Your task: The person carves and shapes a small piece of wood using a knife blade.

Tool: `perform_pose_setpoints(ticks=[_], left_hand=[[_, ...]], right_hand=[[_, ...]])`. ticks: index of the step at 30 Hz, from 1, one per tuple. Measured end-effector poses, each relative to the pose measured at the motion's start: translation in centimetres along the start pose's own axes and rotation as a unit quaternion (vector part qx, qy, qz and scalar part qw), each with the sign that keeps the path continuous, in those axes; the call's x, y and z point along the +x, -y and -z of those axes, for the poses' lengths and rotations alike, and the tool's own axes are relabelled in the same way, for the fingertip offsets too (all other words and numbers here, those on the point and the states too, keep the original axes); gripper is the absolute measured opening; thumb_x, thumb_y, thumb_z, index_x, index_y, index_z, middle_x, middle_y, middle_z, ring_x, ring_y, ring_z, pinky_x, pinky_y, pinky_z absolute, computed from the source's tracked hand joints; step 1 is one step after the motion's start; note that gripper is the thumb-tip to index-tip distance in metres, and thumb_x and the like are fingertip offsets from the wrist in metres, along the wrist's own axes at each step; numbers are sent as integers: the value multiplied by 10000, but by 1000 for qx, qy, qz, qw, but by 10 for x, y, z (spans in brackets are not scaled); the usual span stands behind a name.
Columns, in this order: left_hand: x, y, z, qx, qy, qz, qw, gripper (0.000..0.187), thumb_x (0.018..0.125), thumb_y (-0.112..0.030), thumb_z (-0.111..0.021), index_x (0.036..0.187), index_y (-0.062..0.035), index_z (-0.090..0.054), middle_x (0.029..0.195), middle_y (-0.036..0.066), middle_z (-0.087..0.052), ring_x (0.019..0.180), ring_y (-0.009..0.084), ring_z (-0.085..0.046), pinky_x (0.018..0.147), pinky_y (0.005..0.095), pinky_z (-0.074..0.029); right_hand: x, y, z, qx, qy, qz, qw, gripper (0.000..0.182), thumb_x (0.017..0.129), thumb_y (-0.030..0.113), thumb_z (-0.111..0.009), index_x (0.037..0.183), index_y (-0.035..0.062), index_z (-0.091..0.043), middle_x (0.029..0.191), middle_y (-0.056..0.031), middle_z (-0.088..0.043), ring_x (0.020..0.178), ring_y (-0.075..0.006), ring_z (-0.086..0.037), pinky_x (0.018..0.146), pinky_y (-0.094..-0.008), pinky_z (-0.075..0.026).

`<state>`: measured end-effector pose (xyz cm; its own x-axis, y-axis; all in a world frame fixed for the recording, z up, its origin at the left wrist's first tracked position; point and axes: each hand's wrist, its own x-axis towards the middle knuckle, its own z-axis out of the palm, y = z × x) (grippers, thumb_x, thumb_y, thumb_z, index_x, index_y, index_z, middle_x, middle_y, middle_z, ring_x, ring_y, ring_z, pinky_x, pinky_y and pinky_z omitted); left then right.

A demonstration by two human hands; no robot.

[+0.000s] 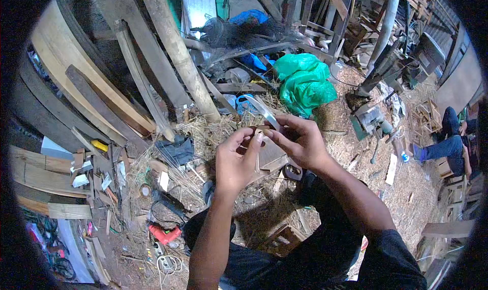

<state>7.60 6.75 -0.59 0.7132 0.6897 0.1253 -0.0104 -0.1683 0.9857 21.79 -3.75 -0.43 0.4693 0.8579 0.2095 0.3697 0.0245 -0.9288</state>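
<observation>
My left hand [235, 160] and my right hand [300, 141] meet in front of me, fingertips pinched close together. Between them is a small pale piece, too small to name. A thin, shiny, pale strip [263, 110] curves up and away from the fingers of my right hand. Just below the hands lies a light wooden panel [272, 157], partly covered by them. Beside it sits a dark ring-shaped object [292, 172], perhaps a roll of tape.
Long planks [91, 87] lean at the left. A red power tool [163, 233] and a white cord [170, 263] lie lower left. A green plastic bag [305, 84] is ahead; a machine [370, 120] stands right. Another person's leg [441, 149] shows at far right.
</observation>
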Motion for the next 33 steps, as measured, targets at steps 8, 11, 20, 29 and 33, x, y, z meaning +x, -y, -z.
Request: perform_pose_setpoints(ticks=[8,11,20,29,33], left_hand=[[6,6,6,-97,-60,49,992,246,953,-141,-582,1144,11,-619,790,28,-665,705,56,-589,619,220,-458],[5,-3,12,-164,-48,83,982,304,969,-139,-547,1240,-4,-577,768,17,-634,676,46,-566,588,203,-440],[4,-4,14,-312,-23,129,941,302,979,-176,-529,1220,1,-569,693,2,-547,565,71,-524,500,226,-460],[-2,-17,9,-364,-4,147,920,277,973,-152,-527,1179,33,-530,743,10,-540,612,71,-521,483,230,-427],[-5,-17,15,-381,34,163,910,264,951,-107,-514,1182,20,-522,740,5,-505,616,63,-501,454,226,-408]], right_hand=[[1,8,2,-32,-13,27,999,251,962,148,-580,1157,-2,-633,836,-23,-664,755,-66,-563,686,-259,-478],[1,-1,0,-78,-4,106,991,254,985,156,-527,1163,9,-632,759,-50,-639,696,-85,-546,631,-272,-456],[-6,7,-7,-102,88,58,989,793,737,-87,-495,1472,139,-301,775,-145,-611,695,-299,-636,645,-406,-502],[-8,8,-19,-191,66,81,976,909,709,-67,-551,1513,197,-218,804,-191,-609,710,-394,-610,648,-468,-494],[-5,4,-22,-240,48,134,960,895,725,-30,-561,1517,193,-208,752,-180,-588,685,-379,-608,623,-465,-492]])
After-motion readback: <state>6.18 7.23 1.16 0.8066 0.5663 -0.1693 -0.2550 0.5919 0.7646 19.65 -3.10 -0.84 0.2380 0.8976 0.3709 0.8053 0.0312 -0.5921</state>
